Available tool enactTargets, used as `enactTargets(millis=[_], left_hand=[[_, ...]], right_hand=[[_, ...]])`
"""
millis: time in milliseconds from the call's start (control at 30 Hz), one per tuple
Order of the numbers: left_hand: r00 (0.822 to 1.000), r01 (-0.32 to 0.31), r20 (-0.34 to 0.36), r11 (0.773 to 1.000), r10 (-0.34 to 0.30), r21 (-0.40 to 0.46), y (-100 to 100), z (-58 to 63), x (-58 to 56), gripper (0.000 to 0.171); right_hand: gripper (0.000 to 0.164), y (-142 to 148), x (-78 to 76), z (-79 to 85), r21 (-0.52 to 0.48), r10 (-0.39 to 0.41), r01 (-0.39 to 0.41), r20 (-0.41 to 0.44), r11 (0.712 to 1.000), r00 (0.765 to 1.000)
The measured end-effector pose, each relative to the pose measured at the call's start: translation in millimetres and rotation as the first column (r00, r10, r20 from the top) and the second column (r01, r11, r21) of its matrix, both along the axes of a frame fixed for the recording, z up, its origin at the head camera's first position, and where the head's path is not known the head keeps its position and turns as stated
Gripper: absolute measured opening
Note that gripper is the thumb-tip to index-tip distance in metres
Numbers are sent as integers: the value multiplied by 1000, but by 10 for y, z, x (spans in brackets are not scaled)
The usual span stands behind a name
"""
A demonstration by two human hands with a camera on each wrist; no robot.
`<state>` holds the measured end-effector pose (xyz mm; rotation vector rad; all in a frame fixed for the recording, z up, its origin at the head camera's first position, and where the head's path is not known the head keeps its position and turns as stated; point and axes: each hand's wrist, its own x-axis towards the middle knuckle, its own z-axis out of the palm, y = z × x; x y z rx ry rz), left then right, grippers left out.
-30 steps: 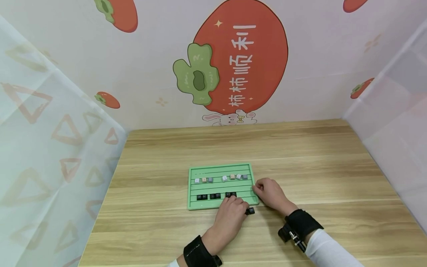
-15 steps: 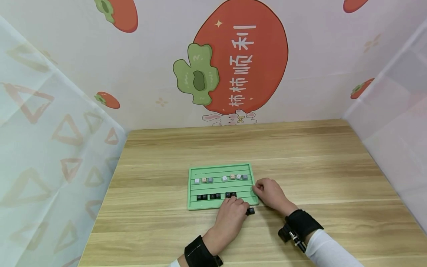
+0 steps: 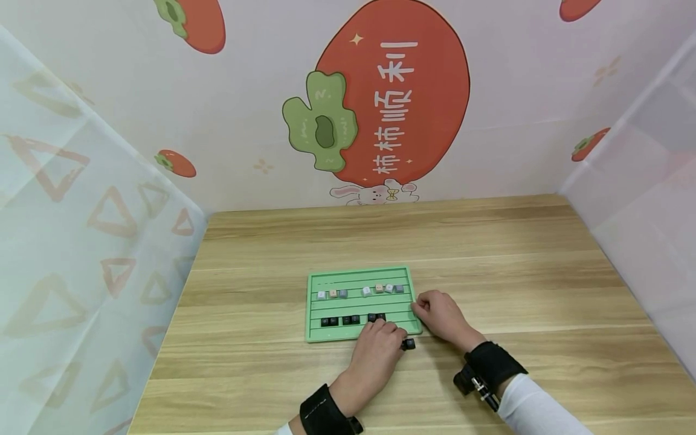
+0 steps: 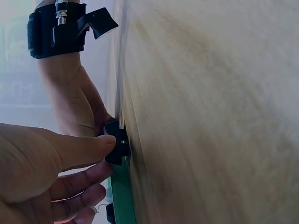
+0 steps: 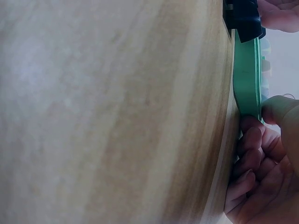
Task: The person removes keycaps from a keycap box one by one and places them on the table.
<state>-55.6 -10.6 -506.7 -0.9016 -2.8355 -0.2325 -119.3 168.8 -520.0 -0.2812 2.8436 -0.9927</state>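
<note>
Hardly anything has moved, so the work seems paused: the left hand (image 3: 376, 351) pinches black blocks (image 3: 409, 344) by its thumb; the right hand (image 3: 443, 316) grips the green tray (image 3: 348, 307) beside it.

Left hand (image 3: 379, 347) pinching, thumb (image 4: 86, 149) straight; right hand (image 3: 443, 317) pinching, fingers (image 5: 252, 140) curled, forearms (image 3: 535, 402) angled inward

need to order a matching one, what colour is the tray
The tray is light green, shown best in the head view.

My right hand (image 5: 268, 170) pinches the edge of the green tray (image 5: 246, 72) on the wooden tabletop (image 5: 117, 112); farther along, my left hand (image 5: 282, 17) touches a black keycap (image 5: 245, 19).
</note>
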Motion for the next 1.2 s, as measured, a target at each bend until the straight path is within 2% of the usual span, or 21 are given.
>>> enactTargets(millis=[200, 533, 1033, 1200], left_hand=[[1000, -9, -11, 1000, 9, 7, -5, 22, -6, 23], [997, -21, -72, 999, 24, 47, -26, 44, -40, 18], [994, -53, -93, 993, 62, 102, -91, 89, -90, 24], [994, -60, -79, 990, 71, 127, -123, 89, -117, 24]], right_hand=[[36, 5, -1, -6, 9, -3, 3, 2, 1000, 1000], [36, 10, 0, -27, 13, -2, 2, -3, 1000, 1000], [37, 4, -7, -34, 18, 1, 0, -6, 1000, 1000], [36, 3, -9, -34, 20, -2, 2, -1, 1000, 1000]])
